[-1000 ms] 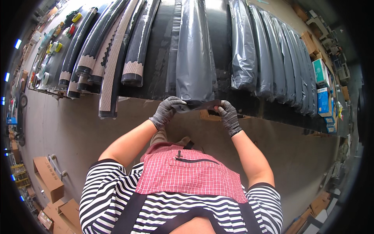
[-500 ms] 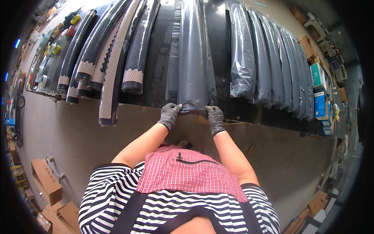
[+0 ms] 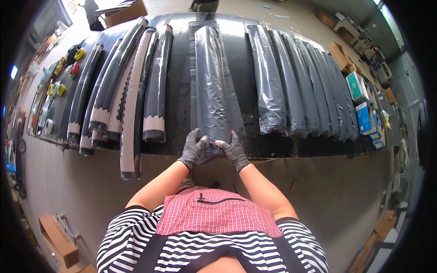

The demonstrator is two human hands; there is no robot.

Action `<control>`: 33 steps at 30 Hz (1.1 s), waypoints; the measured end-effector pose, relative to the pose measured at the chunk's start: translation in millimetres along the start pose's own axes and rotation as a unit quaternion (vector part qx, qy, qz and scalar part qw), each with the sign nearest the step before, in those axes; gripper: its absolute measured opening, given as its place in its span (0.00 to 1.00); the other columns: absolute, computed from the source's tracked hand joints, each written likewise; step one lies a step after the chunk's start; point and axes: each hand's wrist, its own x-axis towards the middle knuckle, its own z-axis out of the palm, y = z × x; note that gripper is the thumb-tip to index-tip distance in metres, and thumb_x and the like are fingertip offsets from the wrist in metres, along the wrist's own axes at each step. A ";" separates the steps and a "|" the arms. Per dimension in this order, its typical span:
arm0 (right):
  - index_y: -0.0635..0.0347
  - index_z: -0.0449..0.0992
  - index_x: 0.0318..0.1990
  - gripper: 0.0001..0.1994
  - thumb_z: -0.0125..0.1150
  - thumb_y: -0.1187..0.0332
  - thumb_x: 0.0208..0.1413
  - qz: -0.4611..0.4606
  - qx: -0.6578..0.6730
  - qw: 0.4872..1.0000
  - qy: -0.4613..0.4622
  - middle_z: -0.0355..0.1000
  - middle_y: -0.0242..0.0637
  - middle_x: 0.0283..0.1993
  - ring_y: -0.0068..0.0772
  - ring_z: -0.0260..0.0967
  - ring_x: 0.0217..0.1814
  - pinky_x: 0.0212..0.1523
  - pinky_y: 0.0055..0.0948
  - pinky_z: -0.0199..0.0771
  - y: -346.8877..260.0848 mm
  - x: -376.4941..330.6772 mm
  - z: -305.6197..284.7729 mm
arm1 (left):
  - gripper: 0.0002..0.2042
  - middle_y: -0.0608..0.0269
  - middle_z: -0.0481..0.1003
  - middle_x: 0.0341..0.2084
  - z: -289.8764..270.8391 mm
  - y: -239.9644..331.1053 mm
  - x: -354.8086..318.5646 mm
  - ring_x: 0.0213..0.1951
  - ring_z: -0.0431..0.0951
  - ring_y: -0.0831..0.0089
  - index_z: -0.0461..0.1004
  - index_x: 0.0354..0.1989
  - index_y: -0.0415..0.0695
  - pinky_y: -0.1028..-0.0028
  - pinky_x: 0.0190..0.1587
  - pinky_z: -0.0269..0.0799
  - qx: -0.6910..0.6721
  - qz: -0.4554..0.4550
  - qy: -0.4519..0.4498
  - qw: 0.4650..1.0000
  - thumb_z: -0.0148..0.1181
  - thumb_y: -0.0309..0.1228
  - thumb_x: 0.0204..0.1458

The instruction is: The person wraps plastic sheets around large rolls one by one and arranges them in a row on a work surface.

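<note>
A long roll in a glossy dark grey plastic sleeve (image 3: 210, 77) lies on the black table in front of me, its near end at the table's front edge. My left hand (image 3: 195, 148), in a grey knit glove, grips the left side of the sleeve's near end. On the right side of that end, my gloved right hand (image 3: 232, 150) holds the plastic with thumb and fingers. Between the hands the plastic is bunched and hangs slightly over the edge. The roll's inside end is hidden by the sleeve.
Several dark rolls with beige patterned ends (image 3: 154, 91) lie to the left, one (image 3: 131, 154) jutting past the table edge. Several sleeved rolls (image 3: 271, 86) lie in a row on the right. Tape rolls (image 3: 60, 89) sit far left, blue boxes (image 3: 364, 119) far right.
My hands have come closer together, drawing the sleeve's spread mouth inward so it now bunches at the roll's near end. The view has tilted, showing more beyond the table.
</note>
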 end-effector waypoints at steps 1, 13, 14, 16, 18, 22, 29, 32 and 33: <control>0.68 0.46 0.72 0.60 0.76 0.43 0.39 0.000 0.041 0.999 -0.012 0.65 0.61 0.63 0.50 0.65 0.66 0.65 0.38 0.64 4.5 3.1 6.8 | 0.33 0.49 0.62 0.64 1.0 13.5 11.5 0.65 0.62 0.60 0.57 0.68 0.38 0.66 0.67 0.57 -0.077 -0.058 0.015 0.995 0.61 0.39 0.59; 0.69 0.56 0.67 0.48 0.79 0.59 0.41 -0.170 0.237 0.956 0.020 0.69 0.45 0.56 0.33 0.68 0.57 0.58 0.32 0.70 -19.3 11.3 -68.8 | 0.27 0.56 0.76 0.45 84.0 125.7 46.3 0.47 0.76 0.69 0.63 0.62 0.38 0.68 0.52 0.73 -0.129 0.085 -0.049 0.987 0.60 0.41 0.60; 0.69 0.56 0.68 0.49 0.79 0.58 0.42 -0.142 0.205 0.968 0.021 0.70 0.47 0.57 0.37 0.68 0.57 0.59 0.34 0.70 -23.6 25.3 -91.7 | 0.27 0.55 0.76 0.47 93.4 124.7 67.2 0.49 0.75 0.67 0.62 0.63 0.38 0.67 0.54 0.71 -0.130 0.063 -0.082 0.986 0.58 0.43 0.61; 0.69 0.52 0.70 0.52 0.78 0.56 0.42 -0.095 -0.124 0.971 0.183 0.68 0.56 0.60 0.51 0.67 0.63 0.64 0.40 0.66 -40.8 39.5 -121.4 | 0.27 0.51 0.73 0.54 110.7 110.4 100.5 0.59 0.71 0.57 0.61 0.65 0.42 0.65 0.61 0.65 0.009 0.027 -0.058 0.998 0.53 0.43 0.62; 0.55 0.50 0.73 0.54 0.75 0.46 0.40 -0.133 -0.331 0.908 0.219 0.57 0.56 0.70 0.54 0.55 0.72 0.69 0.47 0.58 -24.6 50.9 -132.7 | 0.27 0.49 0.68 0.59 111.4 101.9 107.2 0.65 0.64 0.53 0.60 0.66 0.45 0.59 0.65 0.59 0.272 0.119 -0.122 0.947 0.53 0.42 0.61; 0.30 0.54 0.72 0.47 0.71 0.45 0.43 -0.078 -0.488 0.851 0.176 0.42 0.46 0.77 0.53 0.44 0.77 0.69 0.58 0.51 -11.0 47.3 -95.1 | 0.30 0.55 0.53 0.71 78.6 64.2 94.8 0.73 0.47 0.51 0.61 0.68 0.51 0.42 0.69 0.45 0.500 0.218 -0.248 0.801 0.57 0.43 0.56; 0.46 0.67 0.65 0.32 0.66 0.57 0.49 -0.161 -0.481 0.836 0.208 0.52 0.48 0.74 0.53 0.48 0.75 0.69 0.54 0.54 -45.0 70.2 -72.7 | 0.31 0.56 0.55 0.70 59.0 30.7 100.2 0.72 0.49 0.53 0.62 0.66 0.51 0.45 0.70 0.45 0.544 0.259 -0.259 0.755 0.60 0.41 0.53; 0.54 0.72 0.60 0.25 0.61 0.62 0.53 -0.327 -0.232 0.912 0.086 0.58 0.50 0.70 0.50 0.51 0.74 0.68 0.52 0.57 -71.6 105.2 -40.6 | 0.14 0.56 0.75 0.46 45.5 54.8 84.5 0.53 0.73 0.55 0.76 0.45 0.45 0.56 0.54 0.69 0.362 0.381 -0.421 0.739 0.63 0.32 0.48; 0.53 0.71 0.61 0.23 0.59 0.63 0.57 -0.327 -0.262 0.906 0.054 0.60 0.49 0.69 0.49 0.55 0.72 0.68 0.50 0.59 -79.4 115.6 -31.1 | 0.11 0.56 0.77 0.41 33.6 63.5 75.6 0.48 0.76 0.55 0.77 0.42 0.44 0.58 0.51 0.72 0.284 0.409 -0.454 0.739 0.62 0.31 0.49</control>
